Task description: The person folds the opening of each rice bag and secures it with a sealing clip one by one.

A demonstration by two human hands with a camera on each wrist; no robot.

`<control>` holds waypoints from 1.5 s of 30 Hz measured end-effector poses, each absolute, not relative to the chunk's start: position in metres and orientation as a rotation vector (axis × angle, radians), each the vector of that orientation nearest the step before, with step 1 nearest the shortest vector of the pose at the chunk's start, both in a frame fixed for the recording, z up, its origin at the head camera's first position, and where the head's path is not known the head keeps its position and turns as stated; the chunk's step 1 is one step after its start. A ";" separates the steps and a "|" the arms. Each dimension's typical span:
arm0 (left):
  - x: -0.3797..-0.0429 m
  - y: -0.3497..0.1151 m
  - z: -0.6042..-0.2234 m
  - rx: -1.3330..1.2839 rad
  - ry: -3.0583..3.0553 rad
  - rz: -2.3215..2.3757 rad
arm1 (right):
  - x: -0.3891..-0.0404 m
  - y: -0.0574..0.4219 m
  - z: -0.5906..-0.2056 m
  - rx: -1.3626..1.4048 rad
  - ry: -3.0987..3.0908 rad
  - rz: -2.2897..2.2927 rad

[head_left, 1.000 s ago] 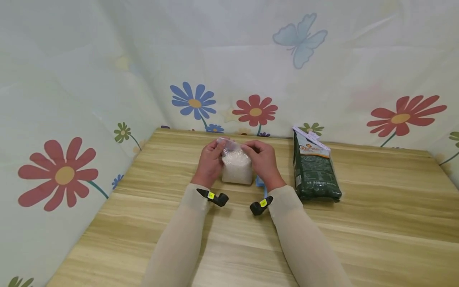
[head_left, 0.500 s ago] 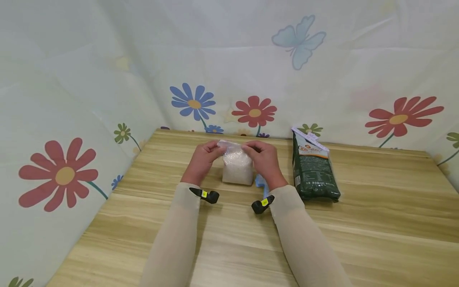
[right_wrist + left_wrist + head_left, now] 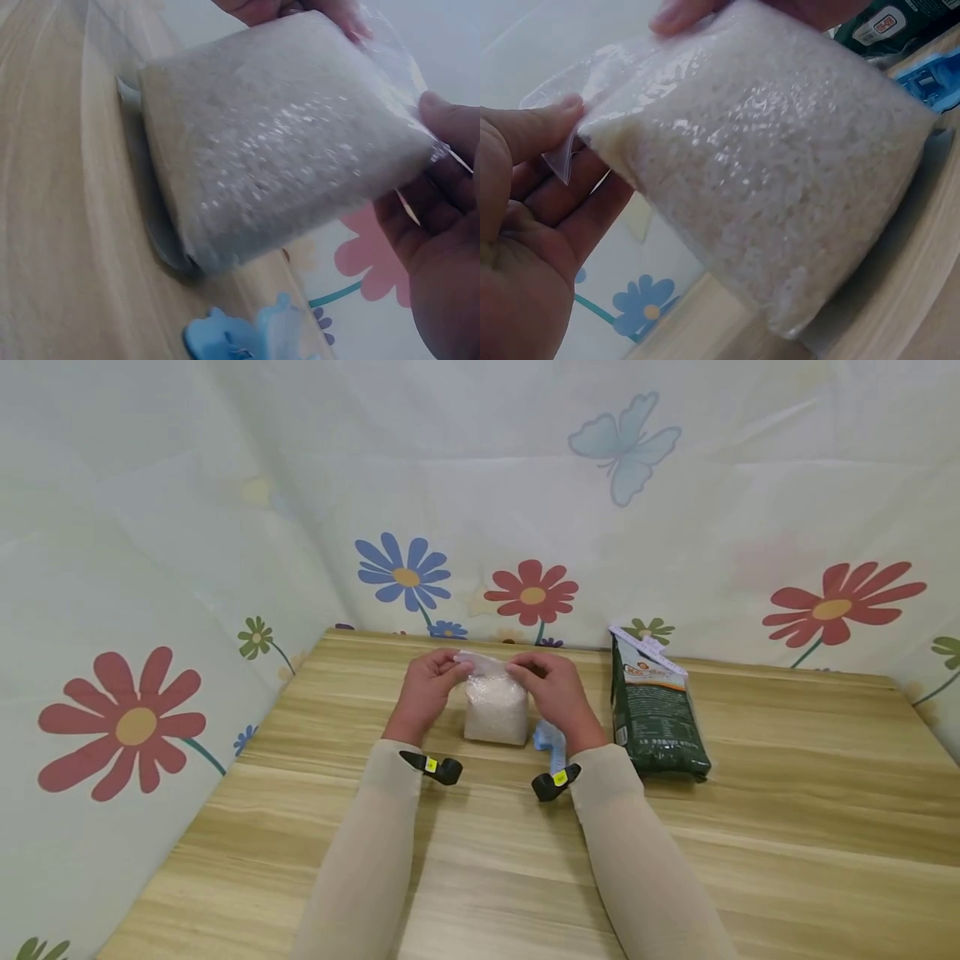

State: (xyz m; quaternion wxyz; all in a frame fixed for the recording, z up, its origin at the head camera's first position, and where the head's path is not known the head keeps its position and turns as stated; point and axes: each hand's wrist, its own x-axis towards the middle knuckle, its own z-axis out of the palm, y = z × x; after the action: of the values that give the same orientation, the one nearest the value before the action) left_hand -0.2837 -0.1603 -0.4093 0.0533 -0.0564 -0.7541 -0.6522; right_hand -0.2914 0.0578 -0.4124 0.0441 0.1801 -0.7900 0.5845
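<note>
A clear plastic bag of rice (image 3: 497,714) stands upright on the wooden table. My left hand (image 3: 427,689) pinches the loose top at its left corner between thumb and fingers. At the opposite corner, the right hand (image 3: 555,689) pinches the same plastic edge. In the left wrist view the left thumb (image 3: 551,124) lies over the thin film above the rice. The right wrist view shows the right hand (image 3: 450,247) at the other top corner, and a dark flat piece (image 3: 154,217) along the bag's base.
A light blue bag clip (image 3: 551,745) lies right of the rice bag, partly behind the right wrist. Farther right stands a dark green package (image 3: 660,727) with a pale ruler-marked clip (image 3: 648,652) across its top. A flower-printed sheet hangs behind the table (image 3: 787,777).
The left hand has shifted slightly left and now holds the bag's top at its corner. The top edge is stretched flatter between both hands. The right forearm has moved slightly right.
</note>
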 end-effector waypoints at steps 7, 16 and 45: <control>-0.286 -0.163 -0.409 -0.069 -2.169 -1.934 | -0.292 0.062 -0.404 0.610 -2.538 1.671; -0.287 -0.166 -0.410 -0.034 -2.091 -2.013 | -0.287 0.068 -0.392 0.637 -2.711 1.349; -0.287 -0.169 -0.413 -0.083 -2.035 -2.107 | -0.275 0.070 -0.388 0.462 -3.381 0.817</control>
State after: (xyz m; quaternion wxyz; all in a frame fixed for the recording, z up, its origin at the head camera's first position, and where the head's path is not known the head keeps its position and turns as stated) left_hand -0.2869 -0.1686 -0.4130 0.1056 -0.0282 -0.6905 -0.7150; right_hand -0.2754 0.0704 -0.3883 -0.1827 0.1295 -0.9474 0.2288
